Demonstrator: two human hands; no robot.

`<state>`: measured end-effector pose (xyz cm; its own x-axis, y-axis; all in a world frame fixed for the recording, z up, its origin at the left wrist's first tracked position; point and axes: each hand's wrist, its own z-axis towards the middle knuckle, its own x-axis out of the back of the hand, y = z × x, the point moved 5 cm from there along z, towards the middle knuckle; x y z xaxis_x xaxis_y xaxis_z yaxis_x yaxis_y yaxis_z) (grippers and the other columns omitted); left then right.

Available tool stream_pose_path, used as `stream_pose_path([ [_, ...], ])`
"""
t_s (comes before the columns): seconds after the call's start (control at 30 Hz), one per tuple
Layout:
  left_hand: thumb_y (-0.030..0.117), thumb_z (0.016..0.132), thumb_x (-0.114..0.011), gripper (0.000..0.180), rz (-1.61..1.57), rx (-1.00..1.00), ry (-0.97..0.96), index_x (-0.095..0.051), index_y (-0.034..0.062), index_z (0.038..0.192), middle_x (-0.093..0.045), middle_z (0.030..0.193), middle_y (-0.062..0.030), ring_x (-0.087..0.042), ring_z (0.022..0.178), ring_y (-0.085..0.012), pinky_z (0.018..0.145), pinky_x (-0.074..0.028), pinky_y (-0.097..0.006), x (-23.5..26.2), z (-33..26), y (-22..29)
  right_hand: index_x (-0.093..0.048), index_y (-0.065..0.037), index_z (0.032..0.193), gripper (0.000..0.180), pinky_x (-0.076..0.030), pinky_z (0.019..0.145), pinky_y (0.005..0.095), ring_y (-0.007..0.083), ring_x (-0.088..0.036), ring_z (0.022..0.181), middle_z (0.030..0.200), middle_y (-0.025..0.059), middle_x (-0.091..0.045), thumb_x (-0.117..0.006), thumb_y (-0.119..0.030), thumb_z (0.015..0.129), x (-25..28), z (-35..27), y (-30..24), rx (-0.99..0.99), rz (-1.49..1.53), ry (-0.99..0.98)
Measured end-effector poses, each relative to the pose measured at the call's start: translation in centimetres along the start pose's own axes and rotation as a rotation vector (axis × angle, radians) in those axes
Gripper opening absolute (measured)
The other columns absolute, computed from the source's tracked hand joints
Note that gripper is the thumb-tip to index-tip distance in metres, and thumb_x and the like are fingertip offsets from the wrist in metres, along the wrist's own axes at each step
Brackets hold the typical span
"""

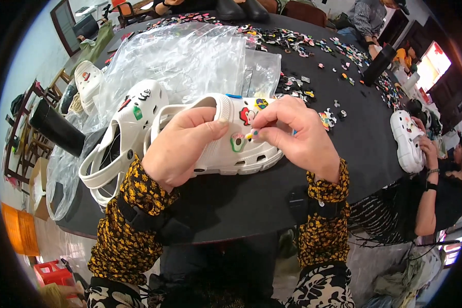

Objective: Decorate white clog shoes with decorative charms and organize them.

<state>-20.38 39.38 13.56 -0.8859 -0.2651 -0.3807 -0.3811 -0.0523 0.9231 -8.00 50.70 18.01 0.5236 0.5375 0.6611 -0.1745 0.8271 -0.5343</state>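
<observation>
Over the dark counter [364, 136], the left grip [186, 142] is clamping the white clog [225, 154] by its opening while the right grip [302, 136] is pinching a small charm [253, 134] at its front, apparently during fitting, the next move probably calling for firm, aligned pressure.

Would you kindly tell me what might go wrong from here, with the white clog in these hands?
The small charm pinched in the right hand might slip and get lost among the loose charms farther back. Another white clog stands close to the left hand, so it could be nudged.
</observation>
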Motion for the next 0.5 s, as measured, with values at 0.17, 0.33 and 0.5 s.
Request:
stream_pose_path([
  [0.17, 0.01, 0.09, -0.05, 0.027, 0.049, -0.04, 0.0, -0.057, -0.0068, 0.111, -0.063, 0.104, -0.0106, -0.06, 0.092, -0.0152, 0.084, -0.047, -0.029, 0.51, 0.67, -0.4, -0.063, -0.007, 0.082, 0.007, -0.038, 0.078, 0.0334, 0.0229, -0.057, 0.078, 0.078, 0.0043, -0.063, -0.063, -0.008, 0.075, -0.45, -0.04, 0.28, 0.131, -0.073, 0.014],
  [0.33, 0.01, 0.09, -0.05, 0.029, 0.058, -0.073, -0.015, -0.056, -0.0073, 0.113, -0.064, 0.105, -0.0127, -0.063, 0.091, -0.0168, 0.084, -0.049, -0.03, 0.38, 0.56, -0.05, -0.063, -0.007, 0.083, 0.008, -0.037, 0.078, 0.0349, 0.0235, -0.056, 0.079, 0.077, 0.0046, -0.062, -0.063, -0.008, 0.075, -0.65, -0.16, 0.06, 0.041, -0.062, 0.049],
  [0.5, 0.01, 0.09, -0.051, 0.028, 0.046, -0.061, -0.005, -0.057, -0.0069, 0.111, -0.064, 0.103, -0.0122, -0.063, 0.089, -0.0166, 0.082, -0.05, -0.03, 0.66, 0.57, 0.07, -0.063, -0.009, 0.083, 0.009, -0.035, 0.082, 0.0358, 0.0229, -0.055, 0.083, 0.078, 0.0039, -0.06, -0.065, -0.009, 0.074, -0.27, -0.27, -0.53, 0.017, -0.126, 0.023],
])
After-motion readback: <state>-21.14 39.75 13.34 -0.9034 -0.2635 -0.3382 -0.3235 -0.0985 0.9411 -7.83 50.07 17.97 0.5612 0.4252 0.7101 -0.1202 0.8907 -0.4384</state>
